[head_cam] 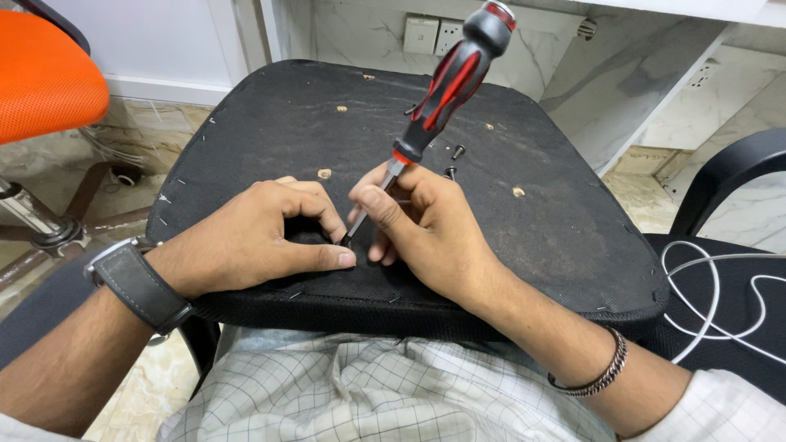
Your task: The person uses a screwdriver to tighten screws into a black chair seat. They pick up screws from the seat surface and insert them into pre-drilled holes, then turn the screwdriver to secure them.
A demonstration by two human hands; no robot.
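I am observing, centre frame: right hand (426, 225) pinching the screwdriver (446, 90) shaft low; left hand (262, 237) curled, steadying its tip on the seat pad (557, 213); advisable keeping the shaft upright, pressure firm.

Crowded front edge, open fabric toward the back

The upturned black fabric-covered chair seat (270, 131) lies across the lap, and both hands meet near its front edge: the left hand (262, 237) and the right hand (417, 225) touch around the shaft of the red-and-black-handled screwdriver (450, 78), whose handle leans up and away to the right, barring the air over the seat's middle. Small black loose screws (454, 160) lie just beyond the right hand. The left and far right of the fabric stand open. An orange mesh office chair (45, 74) bounds the left, a black curved armrest (729, 172) and a white looped cable (712, 303) the right.
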